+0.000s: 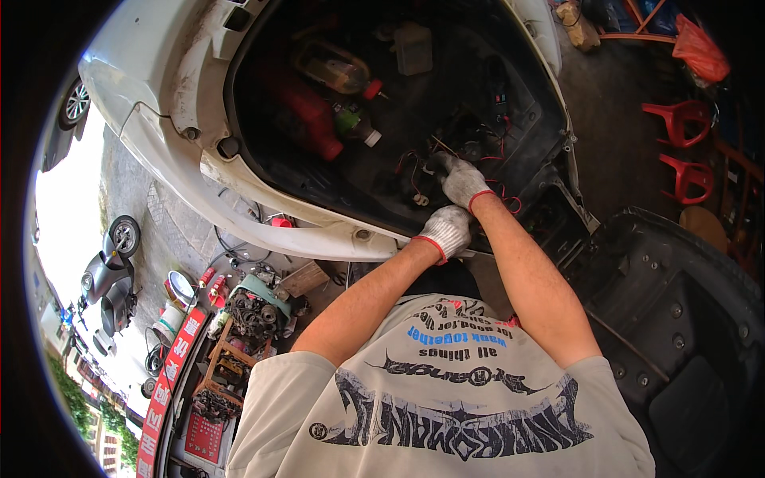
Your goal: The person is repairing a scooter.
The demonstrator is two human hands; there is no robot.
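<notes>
Both my hands wear white knit gloves with red cuffs and reach into the dark storage well (pixel 398 191) of a white scooter body. My right hand (pixel 464 183) is farther in, its fingers bent together among thin wires (pixel 502 147); what they pinch is too small and dark to make out. Near its fingertips lies a thin, light-coloured rod or lead (pixel 444 146). My left hand (pixel 448 229) rests by the near rim, just below the right one, its fingers hidden from view. A small pale connector (pixel 420 199) hangs on wires to its left.
Inside the well lie a red bottle (pixel 307 119), a clear bottle with a red cap (pixel 331 65), a green-labelled bottle (pixel 351 121) and a translucent container (pixel 413 49). A black seat (pixel 677 319) is at right, red chairs (pixel 681 123) beyond. Used parts (pixel 255 311) crowd the left.
</notes>
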